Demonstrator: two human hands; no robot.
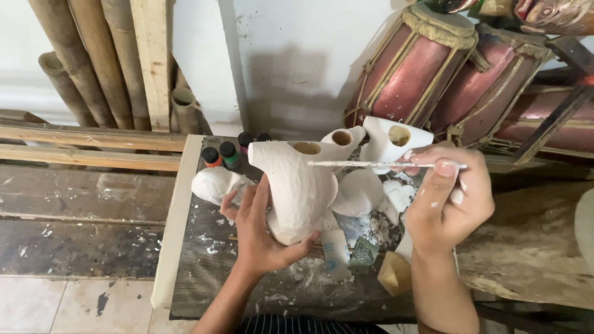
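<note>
Head view, left hand [260, 232] fingers cupping white hollow figure [300, 185], right hand [448, 201] fingers pinching thin brush [371, 164]

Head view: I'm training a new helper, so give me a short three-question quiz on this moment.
1. True or false: the left hand grips the white hollow figure.
2. What does the right hand hold? A) thin white-coated stick B) a small paint bottle C) a drum
3. Where do the small paint bottles stand relative to the figure?

Key: 1 true. 2 A. 3 Behind it, to the left in the picture, at the far edge of the worn board.
</note>
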